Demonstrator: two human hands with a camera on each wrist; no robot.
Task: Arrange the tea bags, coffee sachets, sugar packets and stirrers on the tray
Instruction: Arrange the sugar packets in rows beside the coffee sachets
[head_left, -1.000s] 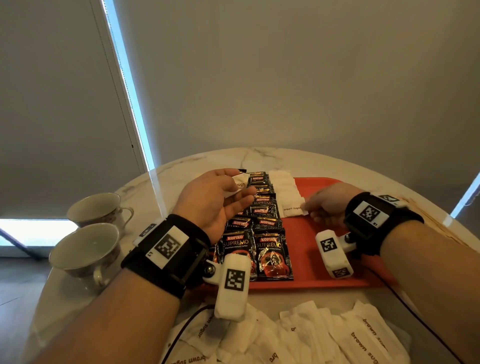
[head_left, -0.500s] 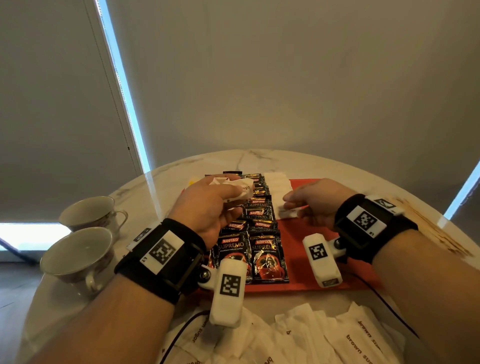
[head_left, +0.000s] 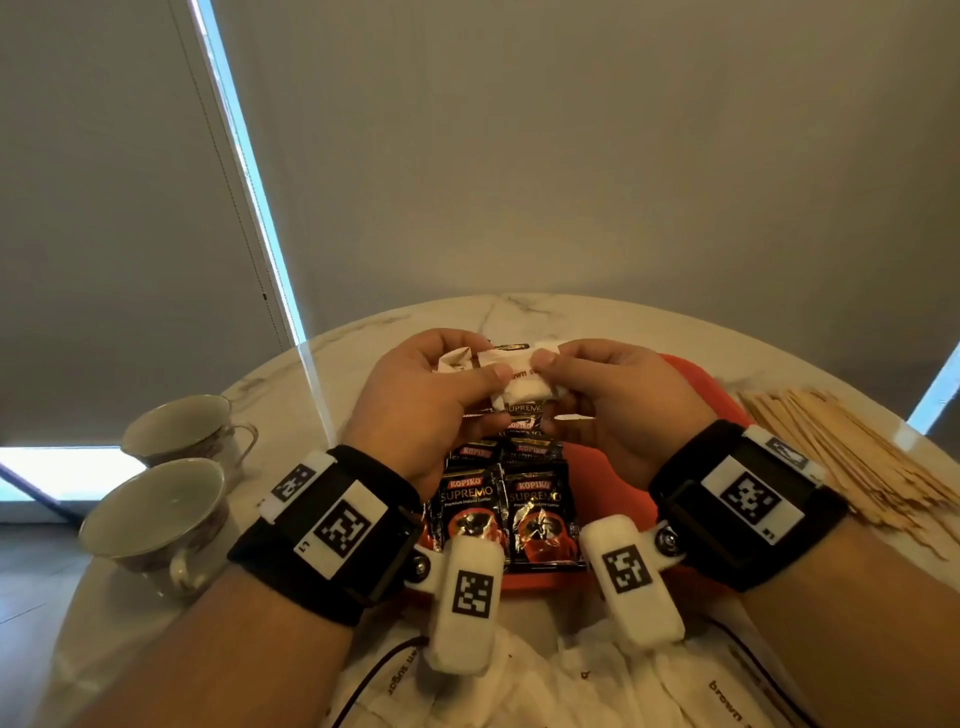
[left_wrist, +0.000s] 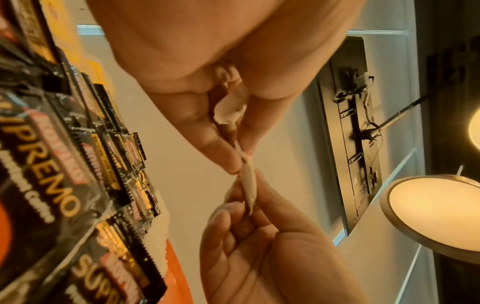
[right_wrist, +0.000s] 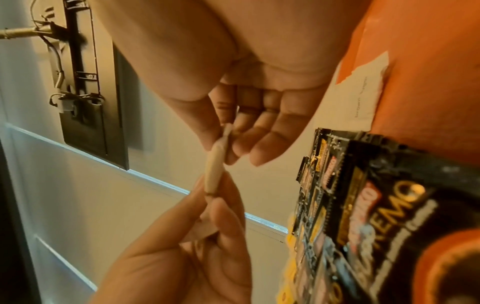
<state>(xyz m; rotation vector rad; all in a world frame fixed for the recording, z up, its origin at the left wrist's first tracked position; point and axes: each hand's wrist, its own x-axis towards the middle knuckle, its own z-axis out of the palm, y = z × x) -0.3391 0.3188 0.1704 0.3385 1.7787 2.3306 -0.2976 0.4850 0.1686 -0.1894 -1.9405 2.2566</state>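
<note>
Likely a home or hotel room: round marble table (head_left: 597, 317), teacups (head_left: 171, 514), drawn blinds (head_left: 130, 208), wall-mounted TV bracket (left_wrist: 348, 144), ceiling lamp (left_wrist: 431, 214).

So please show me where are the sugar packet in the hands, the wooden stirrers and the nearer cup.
sugar packet (head_left: 519, 371), head view, printed white middle.
wooden stirrers (head_left: 852, 457), head view, middle of the pile.
nearer cup (head_left: 156, 514), head view, inside wall.

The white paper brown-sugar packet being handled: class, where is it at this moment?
In the head view the white paper brown-sugar packet is held in the air between the left hand and the right hand, pinched by both above the far black coffee sachets on the red tray.
</note>
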